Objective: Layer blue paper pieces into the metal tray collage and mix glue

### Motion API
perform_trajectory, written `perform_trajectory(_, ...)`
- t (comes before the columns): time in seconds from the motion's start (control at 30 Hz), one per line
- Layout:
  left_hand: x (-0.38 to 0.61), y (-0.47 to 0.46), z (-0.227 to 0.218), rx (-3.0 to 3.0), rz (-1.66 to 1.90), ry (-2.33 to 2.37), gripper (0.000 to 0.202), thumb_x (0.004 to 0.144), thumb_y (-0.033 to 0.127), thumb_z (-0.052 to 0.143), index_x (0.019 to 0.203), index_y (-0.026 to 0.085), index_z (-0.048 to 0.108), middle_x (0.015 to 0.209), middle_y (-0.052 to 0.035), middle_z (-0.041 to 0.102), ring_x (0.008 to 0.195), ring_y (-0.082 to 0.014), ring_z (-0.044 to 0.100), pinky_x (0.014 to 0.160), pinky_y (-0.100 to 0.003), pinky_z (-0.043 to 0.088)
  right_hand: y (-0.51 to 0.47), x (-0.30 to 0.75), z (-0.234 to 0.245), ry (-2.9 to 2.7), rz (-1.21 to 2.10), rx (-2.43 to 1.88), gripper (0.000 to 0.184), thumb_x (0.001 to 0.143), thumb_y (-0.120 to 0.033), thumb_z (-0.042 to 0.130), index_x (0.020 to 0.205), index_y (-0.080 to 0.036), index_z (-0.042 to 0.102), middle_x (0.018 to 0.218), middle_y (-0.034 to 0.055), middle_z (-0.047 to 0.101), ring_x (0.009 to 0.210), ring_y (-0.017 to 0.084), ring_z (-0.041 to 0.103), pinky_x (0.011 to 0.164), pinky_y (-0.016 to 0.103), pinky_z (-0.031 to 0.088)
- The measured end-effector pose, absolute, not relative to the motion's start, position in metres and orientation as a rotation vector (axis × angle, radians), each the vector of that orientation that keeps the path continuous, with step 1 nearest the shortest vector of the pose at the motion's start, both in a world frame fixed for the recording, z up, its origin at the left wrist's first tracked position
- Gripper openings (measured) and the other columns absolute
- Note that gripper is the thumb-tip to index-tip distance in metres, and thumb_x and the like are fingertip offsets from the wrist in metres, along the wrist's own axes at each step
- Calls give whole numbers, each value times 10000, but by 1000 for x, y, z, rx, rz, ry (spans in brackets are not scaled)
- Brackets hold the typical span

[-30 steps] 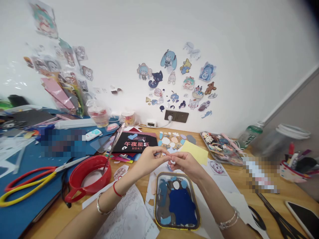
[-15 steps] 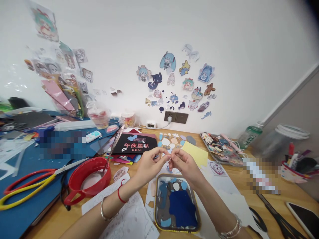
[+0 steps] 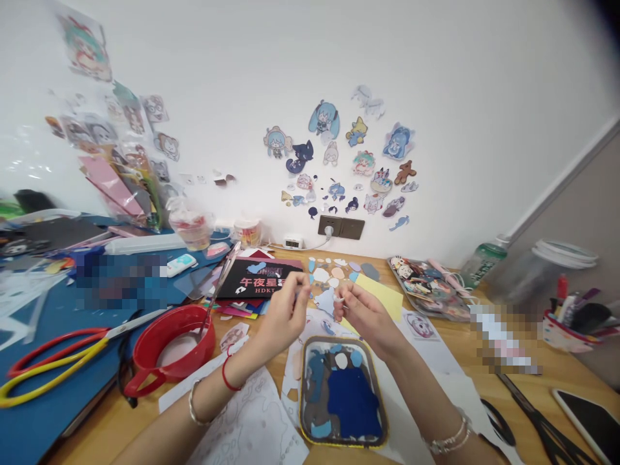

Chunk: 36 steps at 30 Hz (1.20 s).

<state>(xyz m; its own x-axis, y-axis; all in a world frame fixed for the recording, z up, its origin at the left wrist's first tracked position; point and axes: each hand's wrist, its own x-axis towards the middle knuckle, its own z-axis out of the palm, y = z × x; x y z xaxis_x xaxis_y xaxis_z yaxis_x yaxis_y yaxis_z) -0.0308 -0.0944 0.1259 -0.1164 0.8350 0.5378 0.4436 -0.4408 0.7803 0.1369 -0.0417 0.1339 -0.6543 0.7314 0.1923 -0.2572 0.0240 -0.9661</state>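
Observation:
My left hand (image 3: 287, 313) is raised above the far side of the tray, its fingers curled and pressed together. Whether anything sits in them is hidden. Facing it, my right hand (image 3: 363, 316) pinches a small white piece (image 3: 341, 301) that looks like cut paper, between thumb and fingertips. Below both hands lies a rectangular yellow-rimmed tray (image 3: 303, 429) with a dark blue shape (image 3: 356, 400) and several light blue and white pieces. Beyond the hands, coloured cut pieces (image 3: 320, 275) are spread on the table near a yellow sheet (image 3: 382, 297).
At left stand a red mug (image 3: 159, 374) holding a brush and red-yellow scissors (image 3: 53, 368). Printed outline sheets (image 3: 242, 420) lie under my left forearm. Black scissors (image 3: 533, 413) and a phone (image 3: 588, 420) are at right, near a pen cup (image 3: 566, 332).
My hands were together at the fingertips; now they are apart. The left has moved left and up, while the right keeps the small white piece.

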Motion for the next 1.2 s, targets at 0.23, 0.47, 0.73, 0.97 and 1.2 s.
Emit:
perform_trajectory(0.23,-41,-96,143,1987,1332,1382,179,834,316,501,870,162,586,543,58,419,476,-64,314,463,-175,251,-34,149,137,-1711,1709,-443,191,844,-354,526,786,-173,506,787,-2,451,669,101,429,658,253,355)
perform_trajectory(0.47,-26,-113,149,2227,1406,1227,184,803,226,568,972,198,637,663,27,622,433,-34,314,432,-151,261,-40,144,132,-1798,1714,-280,195,835,-367,539,776,-182,525,762,-6,453,683,108,437,657,250,355)
perform_trajectory(0.73,-29,-116,154,2184,1312,1257,117,797,233,565,876,182,636,546,64,479,432,-37,297,425,-159,238,-42,141,129,-1813,1676,-222,179,849,-358,518,775,-195,519,766,-5,447,698,115,438,662,258,358)
perform_trajectory(0.97,-30,-113,152,1881,1095,1180,235,801,375,551,925,179,588,500,96,200,452,-62,183,440,-202,162,-38,142,127,-1815,1590,-185,117,840,-316,543,785,-213,536,761,-14,441,685,111,418,640,249,333)
perform_trajectory(1.2,-31,-110,152,1784,1088,1117,213,814,356,524,794,148,566,530,77,294,479,-59,228,465,-210,181,-38,143,129,-1883,1553,-217,129,856,-318,517,801,-201,526,750,-6,437,682,117,406,624,252,328)
